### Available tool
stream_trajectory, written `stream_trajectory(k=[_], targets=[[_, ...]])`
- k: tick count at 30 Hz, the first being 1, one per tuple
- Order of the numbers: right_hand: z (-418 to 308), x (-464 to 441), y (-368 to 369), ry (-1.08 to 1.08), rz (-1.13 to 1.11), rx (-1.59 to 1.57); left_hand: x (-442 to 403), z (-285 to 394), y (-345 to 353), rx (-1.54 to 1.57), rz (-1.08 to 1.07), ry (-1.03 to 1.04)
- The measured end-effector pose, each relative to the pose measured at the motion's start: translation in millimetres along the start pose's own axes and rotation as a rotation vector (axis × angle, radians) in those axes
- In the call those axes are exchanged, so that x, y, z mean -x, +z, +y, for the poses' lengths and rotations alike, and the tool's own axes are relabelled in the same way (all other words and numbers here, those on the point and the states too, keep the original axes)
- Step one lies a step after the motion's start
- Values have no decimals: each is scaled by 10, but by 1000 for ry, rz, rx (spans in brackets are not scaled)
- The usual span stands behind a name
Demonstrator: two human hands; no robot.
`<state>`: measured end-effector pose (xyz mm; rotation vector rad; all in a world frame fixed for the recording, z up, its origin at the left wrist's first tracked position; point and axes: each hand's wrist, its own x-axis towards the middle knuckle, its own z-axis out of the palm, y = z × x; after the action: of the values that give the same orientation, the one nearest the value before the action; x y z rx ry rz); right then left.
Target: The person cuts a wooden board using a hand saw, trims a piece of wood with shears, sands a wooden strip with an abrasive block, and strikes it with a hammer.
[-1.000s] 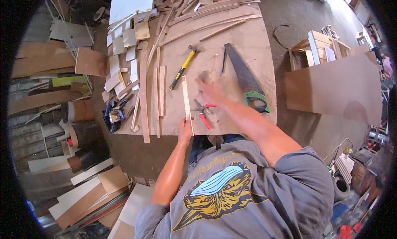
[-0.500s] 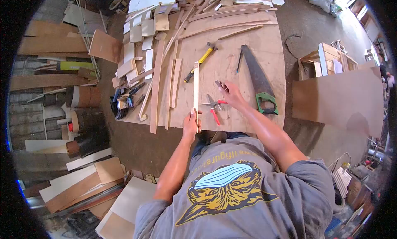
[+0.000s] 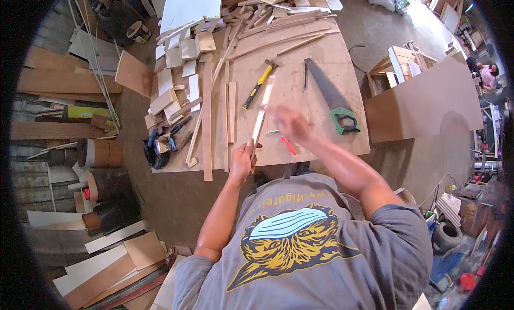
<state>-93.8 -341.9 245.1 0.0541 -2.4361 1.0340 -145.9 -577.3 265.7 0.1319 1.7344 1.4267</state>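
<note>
Head view: we note the left hand (image 3: 244, 158), fingers closed round a slim, flat wooden strip (image 3: 261, 115) over the board tabletop (image 3: 289, 69); beside the strip, the right hand (image 3: 293, 126), blurred — opening and grip we cannot tell; then a tapered handsaw (image 3: 324, 87).

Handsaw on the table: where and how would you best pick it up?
Probably by its green looped handle, with the right hand coming from the near side: the handsaw lies flat, handle nearest, blade pointing away.
</note>
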Motion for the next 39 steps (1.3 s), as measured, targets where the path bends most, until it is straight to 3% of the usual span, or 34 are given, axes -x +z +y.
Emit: stream_trajectory(k=[1, 5, 8, 9, 12, 13, 16, 17, 20, 21, 24, 25, 28, 29, 32, 33, 36, 37, 39], targets=[[-224, 78, 18, -48, -68, 43, 43, 33, -61, -10, 9, -7], [-230, 50, 152, -30, 34, 155, 131, -116, -359, -9, -57, 14], [-432, 81, 453, -213, 172, -15, 122, -191, -527, 63, -38, -3], [-623, 161, 441, -166, -48, -3, 137, -200, -600, 25, -51, 0], [-520, 46, 469, 29, 65, 176, 199, -175, -764, -71, -77, 9], [-606, -9, 428, 387, 109, 189, 273, -127, -775, -93, -78, 7], [-867, 123, 632, -239, 176, 140, 307, -202, -891, -189, -102, 95], [-854, 327, 714, -182, -18, 139, 288, -239, -923, -228, -121, 140], [-760, 386, 461, 138, 57, 333, 329, -367, -954, -169, -185, 54], [-871, 358, 355, 408, 221, 239, 361, -361, -923, -189, -209, 66], [-1023, 680, 532, -124, 173, 344, 426, -335, -804, -238, -280, 106], [-1211, 829, 493, -84, 64, 376, 427, -376, -764, -248, -301, 116], [-1173, 918, 173, 262, 345, 278, 508, -351, -630, -252, -391, 57], [-1234, 1004, 65, 610, 364, 333, 550, -341, -577, -247, -418, 22], [-1319, 1435, 362, -25, 287, 381, 601, -467, -414, -381, -422, 84], [-1554, 1567, 276, 124, 98, 345, 653, -478, -350, -359, -438, 75], [-1256, 1803, -64, 303, 368, 498, 834, -576, -126, -329, -477, 87], [-1281, 1817, -160, 470, 577, 432, 884, -624, -27, -349, -488, 121], [-1373, 2071, -97, 226, 399, 403, 1010, -705, 179, -363, -493, 131]])
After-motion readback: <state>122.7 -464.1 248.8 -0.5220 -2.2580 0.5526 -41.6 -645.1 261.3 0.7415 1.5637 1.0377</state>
